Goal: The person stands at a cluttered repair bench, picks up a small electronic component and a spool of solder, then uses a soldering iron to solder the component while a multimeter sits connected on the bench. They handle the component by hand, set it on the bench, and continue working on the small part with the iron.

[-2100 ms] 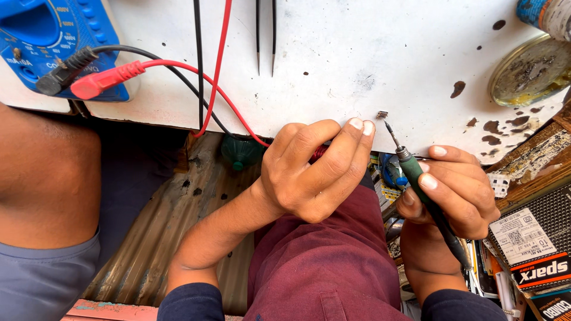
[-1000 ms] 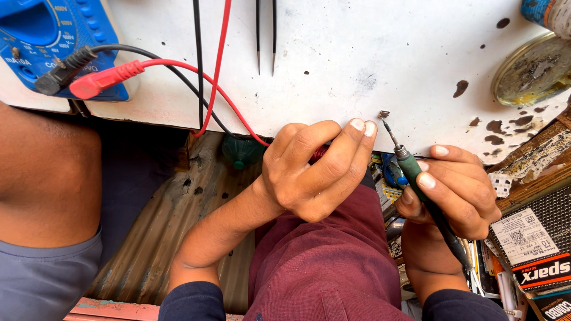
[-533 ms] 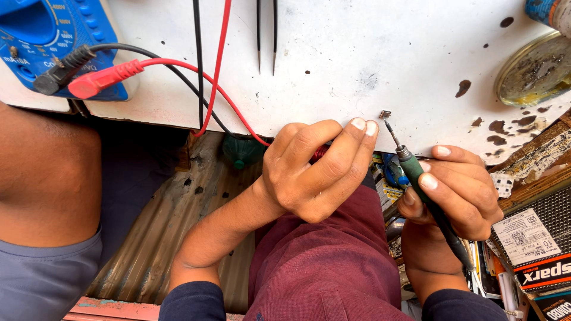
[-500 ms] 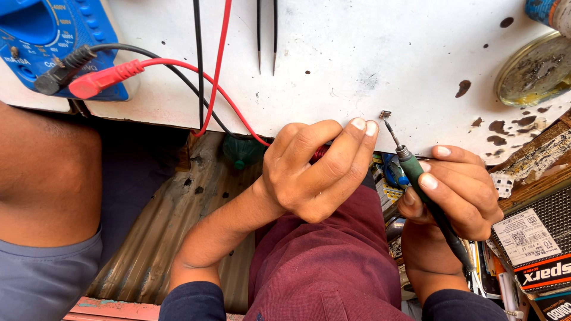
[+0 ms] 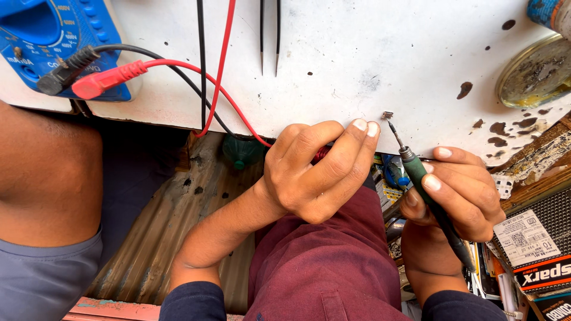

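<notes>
Right hand [image 5: 455, 193] grasps a green-handled soldering iron [image 5: 431, 199] pen-style, tip angled up-left onto a tiny metal part [image 5: 388, 115] at the edge of the white surface [image 5: 357, 59]; left hand [image 5: 318, 172] is clenched at the surface edge, fingertips [image 5: 366, 126] pressed on the rim just left of the part, closed around something red that is mostly hidden; cannot tell what it is; versus the earlier frames almost nothing differs: both hands keep the same pose, iron tip stays on the same spot, only a slight camera shift; blue multimeter [image 5: 44, 41] sits top left, cut off by the frame, black and red probe leads [image 5: 220, 89] run across the surface; black tweezers [image 5: 269, 35] lie above, tops cut off; round tin lid [image 5: 535, 71] at right, partly out of frame; another person's bare knee [image 5: 47, 172] at left; clutter under the right wrist is too jumbled to make out.
</notes>
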Tool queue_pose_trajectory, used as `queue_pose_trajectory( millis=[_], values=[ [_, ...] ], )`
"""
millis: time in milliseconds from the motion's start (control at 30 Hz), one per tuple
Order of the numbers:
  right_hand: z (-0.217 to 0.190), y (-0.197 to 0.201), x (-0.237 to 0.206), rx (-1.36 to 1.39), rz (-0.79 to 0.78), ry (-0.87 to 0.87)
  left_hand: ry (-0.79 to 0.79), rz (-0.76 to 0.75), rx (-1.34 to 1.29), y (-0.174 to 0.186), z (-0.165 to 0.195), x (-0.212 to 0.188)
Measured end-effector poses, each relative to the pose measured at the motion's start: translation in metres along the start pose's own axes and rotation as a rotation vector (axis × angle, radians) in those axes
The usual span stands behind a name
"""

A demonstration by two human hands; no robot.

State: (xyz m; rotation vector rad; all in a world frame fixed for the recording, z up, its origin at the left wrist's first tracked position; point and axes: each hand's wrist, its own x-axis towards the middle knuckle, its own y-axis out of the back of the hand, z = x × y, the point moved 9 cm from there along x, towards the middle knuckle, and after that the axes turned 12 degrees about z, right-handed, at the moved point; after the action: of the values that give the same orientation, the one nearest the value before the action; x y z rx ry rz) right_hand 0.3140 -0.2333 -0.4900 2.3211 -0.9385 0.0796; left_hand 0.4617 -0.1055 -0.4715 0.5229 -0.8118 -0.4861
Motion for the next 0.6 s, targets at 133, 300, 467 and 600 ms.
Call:
queue_pose_trajectory(
  millis=[133, 300, 467, 600],
  values=[
    [-0.0002, 0.0008, -0.0023, 0.007, 0.016, -0.017, -0.002, 0.019, 0.014, 0.0008, -0.0004, -0.0016],
    [0.0011, 0.0035, -0.0058, 0.022, 0.02, -0.074, -0.031, 0.037, 0.004, 0.0015, 0.001, -0.0042],
    [0.001, 0.0031, -0.0041, -0.004, -0.01, -0.044, -0.028, 0.025, 0.003, 0.0006, 0.0008, -0.0068],
    [0.0003, 0.0011, -0.0017, -0.018, -0.013, -0.012, -0.025, 0.022, 0.01, -0.0002, 0.0011, -0.0079]
  ],
)
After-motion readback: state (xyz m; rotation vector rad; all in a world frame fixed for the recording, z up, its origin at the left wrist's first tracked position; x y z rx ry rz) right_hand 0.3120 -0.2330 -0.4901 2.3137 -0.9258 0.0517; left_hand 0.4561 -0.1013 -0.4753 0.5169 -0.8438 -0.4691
